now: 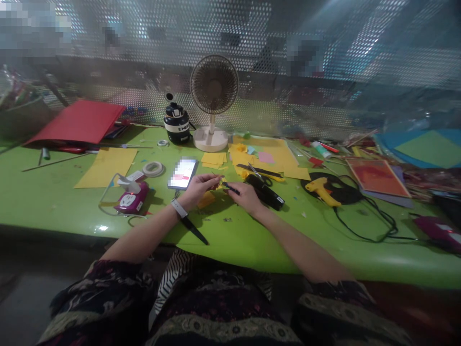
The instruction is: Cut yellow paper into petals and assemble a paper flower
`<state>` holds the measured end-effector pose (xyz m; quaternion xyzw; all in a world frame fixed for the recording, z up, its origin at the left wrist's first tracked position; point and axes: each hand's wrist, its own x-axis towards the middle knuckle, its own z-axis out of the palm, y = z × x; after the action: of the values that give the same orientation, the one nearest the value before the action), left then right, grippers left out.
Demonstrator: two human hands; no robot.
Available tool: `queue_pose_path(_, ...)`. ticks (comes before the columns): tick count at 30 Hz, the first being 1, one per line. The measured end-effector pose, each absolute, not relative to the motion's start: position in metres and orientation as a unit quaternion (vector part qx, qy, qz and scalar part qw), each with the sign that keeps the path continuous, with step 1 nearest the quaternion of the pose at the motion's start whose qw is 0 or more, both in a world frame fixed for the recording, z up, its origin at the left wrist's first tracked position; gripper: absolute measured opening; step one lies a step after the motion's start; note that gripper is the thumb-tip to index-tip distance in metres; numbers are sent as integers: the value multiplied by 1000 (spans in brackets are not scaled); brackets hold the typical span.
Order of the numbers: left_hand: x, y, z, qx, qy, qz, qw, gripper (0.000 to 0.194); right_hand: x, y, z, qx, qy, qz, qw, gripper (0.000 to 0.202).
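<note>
Near the middle of the green table [230, 240], my left hand [199, 187] pinches a small yellow piece [221, 183]. My right hand [245, 196] is closed on a thin dark tool [231, 188], whose tip meets the yellow piece. The tool's exact kind is too small to tell. An orange-yellow paper scrap [206, 200] lies just below my left hand. Behind that hand is a phone [183, 173] with its screen lit. Scissors [261, 175] and a black case [270, 193] lie beyond and right of my right hand.
A fan [211, 139] and a black bottle [177, 126] stand at the back. Left are a purple power socket [132, 199], a tape roll [152, 168] and a red folder [81, 122]. Right is a yellow glue gun [321, 191] with a trailing cable. Yellow paper [108, 166] lies about.
</note>
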<state>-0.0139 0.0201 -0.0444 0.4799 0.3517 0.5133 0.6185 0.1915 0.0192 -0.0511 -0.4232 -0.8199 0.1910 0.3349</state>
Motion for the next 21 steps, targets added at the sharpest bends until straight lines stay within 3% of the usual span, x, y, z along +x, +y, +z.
queue_pose_path(12,-13,18,-42,461,361,518,624,26,188,11,-40,-430,-830,203,292,29)
queue_pose_path(21,-14,21,-46,462,359,561,586,26,186,10,-43,-450,-814,183,318,27)
